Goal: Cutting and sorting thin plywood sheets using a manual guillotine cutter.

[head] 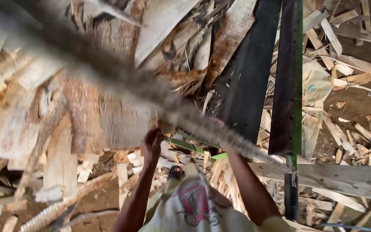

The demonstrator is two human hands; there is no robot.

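The largest item in the head view is the heap of split timber offcuts (65,107), covering the ground from the left edge to the centre and continuing as loose slivers at lower centre. To the right of it lie dark planks (247,77), running from the top edge down toward the middle, with a green-edged metal bar (296,86) just beside them. A pale flat board (340,178) lies across the lower right, over bare brown soil with scattered chips.

A long rough pole (121,77) crosses the frame diagonally from upper left to lower right. It is motion-blurred, grey-brown, and passes above the heap.

The left hand (152,144) is raised with its back toward the camera. Its fingers (154,134) curl upward at the lower edge of the pole and appear to touch it; whether they close fully around it cannot be told because of the blur.

The right hand (217,126) lies behind the pole, which covers most of it. Only the forearm below is plainly visible, so its grip cannot be determined. The pole lies between the camera and this hand.

A sandalled foot (175,172) stands on the slivers between the two forearms.
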